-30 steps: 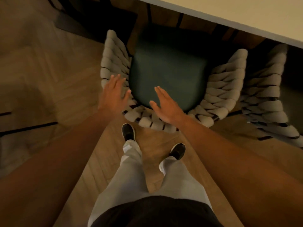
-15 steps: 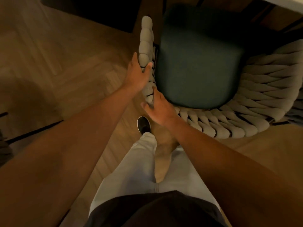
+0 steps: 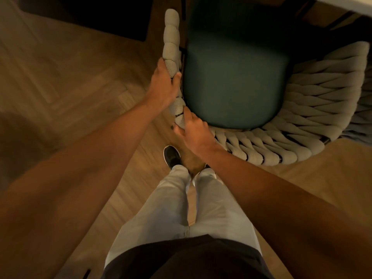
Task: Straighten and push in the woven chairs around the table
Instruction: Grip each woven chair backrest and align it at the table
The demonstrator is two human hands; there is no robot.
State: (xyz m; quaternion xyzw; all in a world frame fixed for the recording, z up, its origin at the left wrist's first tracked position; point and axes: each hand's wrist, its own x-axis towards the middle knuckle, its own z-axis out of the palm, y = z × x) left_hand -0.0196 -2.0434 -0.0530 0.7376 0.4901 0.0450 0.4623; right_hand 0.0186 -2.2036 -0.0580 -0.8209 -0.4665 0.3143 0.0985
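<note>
Left hand wrapped over the left arm of the woven chair, fingers curled onto the thick braided rope, thumb on the inner side by the dark green seat cushion. Right hand just near of it, pinching the same rope rim at the near-left corner, fingertips tucked in beside the cushion. Chair itself at centre and right of view, backrest curving toward the near right, front of the seat already reaching under the tabletop seen at the far right corner; a second woven chair barely visible at the right edge. Black shoe on the wood floor close behind the chair. Likely trouble: both grips on one side, so a push could swing the chair rather than drive it straight, knocking it against the neighbour or a table leg; soft rope could also slip under the fingers. Compared with half a second ago, hardly any change in placement, left grip closed a little more firmly around the rope.
</note>
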